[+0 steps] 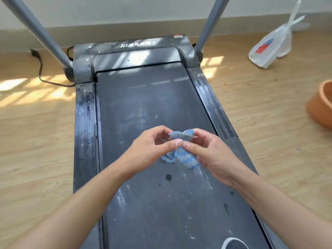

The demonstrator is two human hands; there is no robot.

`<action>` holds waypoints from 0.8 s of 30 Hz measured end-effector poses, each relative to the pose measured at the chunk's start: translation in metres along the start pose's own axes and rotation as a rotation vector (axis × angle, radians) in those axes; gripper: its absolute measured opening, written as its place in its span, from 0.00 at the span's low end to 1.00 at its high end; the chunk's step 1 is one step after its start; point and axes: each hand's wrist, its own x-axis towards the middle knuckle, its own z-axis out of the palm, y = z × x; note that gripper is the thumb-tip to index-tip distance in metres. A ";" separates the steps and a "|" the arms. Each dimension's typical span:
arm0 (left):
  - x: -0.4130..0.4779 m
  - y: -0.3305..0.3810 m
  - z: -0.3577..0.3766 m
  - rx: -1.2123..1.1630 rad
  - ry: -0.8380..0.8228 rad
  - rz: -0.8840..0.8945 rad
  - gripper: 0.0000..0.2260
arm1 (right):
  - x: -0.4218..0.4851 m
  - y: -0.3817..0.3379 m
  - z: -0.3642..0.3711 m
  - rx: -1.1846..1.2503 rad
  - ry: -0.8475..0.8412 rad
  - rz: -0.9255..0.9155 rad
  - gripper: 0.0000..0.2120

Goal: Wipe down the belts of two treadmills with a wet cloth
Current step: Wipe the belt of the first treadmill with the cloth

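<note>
Cloth (181,151) sits mid-frame, pinched between left hand (150,150) and right hand (212,155), hanging just over the belt (143,108), maybe brushing it. Belt's long axis runs toward frame top.

White letters "HSM" stand on the front motor cover (152,44) of the treadmill (143,105) — the characters after them are too blurred to read; a small red sticker (178,36) there and the print on the plastic bag (269,49) are likewise illegible
</note>
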 end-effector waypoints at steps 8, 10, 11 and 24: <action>0.006 0.000 0.007 0.070 0.155 -0.017 0.09 | 0.016 0.012 -0.006 -0.576 0.240 -0.177 0.05; 0.009 0.000 0.007 0.102 0.177 -0.007 0.13 | 0.019 0.013 -0.012 -0.583 0.239 -0.183 0.03; 0.010 0.000 0.007 0.107 0.160 -0.009 0.16 | 0.020 0.012 -0.013 -0.574 0.238 -0.184 0.02; 0.029 -0.003 0.016 -0.134 0.117 -0.049 0.08 | 0.021 0.004 -0.019 0.161 -0.003 0.070 0.12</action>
